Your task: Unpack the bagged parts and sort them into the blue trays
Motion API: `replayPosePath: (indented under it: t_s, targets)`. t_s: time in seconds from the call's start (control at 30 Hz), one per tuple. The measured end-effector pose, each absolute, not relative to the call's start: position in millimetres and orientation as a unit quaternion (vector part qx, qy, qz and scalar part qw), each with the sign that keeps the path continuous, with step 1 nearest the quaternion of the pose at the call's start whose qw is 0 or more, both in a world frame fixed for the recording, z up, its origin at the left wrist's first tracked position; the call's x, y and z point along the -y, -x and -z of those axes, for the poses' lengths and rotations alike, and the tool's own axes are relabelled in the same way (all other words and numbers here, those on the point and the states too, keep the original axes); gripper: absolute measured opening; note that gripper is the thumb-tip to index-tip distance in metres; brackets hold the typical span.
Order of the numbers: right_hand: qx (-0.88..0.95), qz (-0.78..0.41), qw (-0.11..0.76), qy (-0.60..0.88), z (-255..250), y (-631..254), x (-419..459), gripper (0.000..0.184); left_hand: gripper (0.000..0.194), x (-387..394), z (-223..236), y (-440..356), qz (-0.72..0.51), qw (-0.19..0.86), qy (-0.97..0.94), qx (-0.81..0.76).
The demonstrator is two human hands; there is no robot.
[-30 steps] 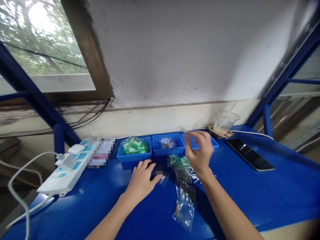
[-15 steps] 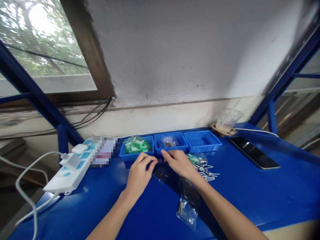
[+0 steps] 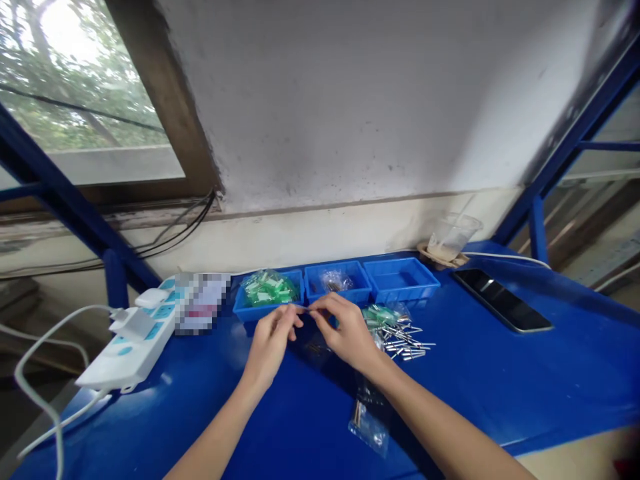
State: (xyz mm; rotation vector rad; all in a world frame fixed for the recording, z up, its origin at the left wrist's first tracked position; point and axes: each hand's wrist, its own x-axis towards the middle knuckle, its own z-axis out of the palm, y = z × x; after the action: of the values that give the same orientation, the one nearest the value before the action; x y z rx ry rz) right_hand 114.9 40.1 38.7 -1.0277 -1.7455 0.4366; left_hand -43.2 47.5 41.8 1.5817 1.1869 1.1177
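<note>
The middle tray [image 3: 361, 294] serves as the landmark. Just in front of its near left corner, the left hand [image 3: 269, 343] and the right hand [image 3: 350, 333] meet almost fingertip to fingertip, with a thin piece [image 3: 307, 309] bridging the narrow gap. The piece is too small to identify. Its long axis seems to run side to side, roughly along the tray's front wall, so one end points to each hand. Neither hand is clearly nearer: both touch it.

The left hand is pinched closed at thumb and forefinger on the left end, the other fingers curled. The right hand pinches the right end between thumb and fingertips, its palm arched and hollow. Which grip is firmer I cannot tell.

Below the hands, nearer the wearer than the tray, lies a dark bag [image 3: 315, 347], partly shaded and hard to read. To the tray's near right are green packs [image 3: 383, 315] and a loose heap of rivets [image 3: 409, 348], both closer to the right hand. Farther in front of the tray, partly beneath the right forearm, lies a clear bag [image 3: 369, 427] with brown pins [image 3: 357, 413].
</note>
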Motion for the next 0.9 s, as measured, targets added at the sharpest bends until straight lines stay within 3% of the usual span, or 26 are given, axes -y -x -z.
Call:
replayPosePath:
  t_s: [0.13, 0.23, 0.33, 0.47, 0.57, 0.67, 0.8, 0.9]
  targets:
    - [0.784, -0.102, 0.49, 0.368, -38, -107, -30, 0.023, 0.029, -55, -40, 48, -0.438, 0.518, -0.56, -0.475]
    - [0.75, -0.144, 0.502, 0.407, -42, -106, -28, 0.018, 0.02, -57, -39, 49, -0.482, 0.471, -0.583, -0.454]
    - [0.635, -0.334, 0.526, 0.457, -49, -109, -32, 0.019, 0.015, -54, -39, 50, -0.54, 0.336, -0.639, -0.433]
    - [0.449, -0.649, 0.451, 0.417, -55, -111, -37, 0.047, 0.014, -48, -41, 50, -0.546, 0.138, -0.753, -0.341]
    - [0.415, -0.713, 0.434, 0.362, -59, -111, -36, 0.039, 0.019, -44, -42, 49, -0.521, 0.093, -0.792, -0.304]
    - [0.438, -0.601, 0.529, 0.409, -67, -119, -35, 0.03, 0.02, -43, -40, 47, -0.483, 0.106, -0.793, -0.354]
    - [0.477, -0.127, 0.72, 0.488, -78, -148, -37, 0.017, 0.031, -43, -36, 46, -0.329, 0.158, -0.822, -0.438]
    - [0.514, 0.095, 0.696, 0.492, -76, -166, -45, 0.018, 0.036, -40, -33, 45, -0.194, 0.165, -0.847, -0.467]
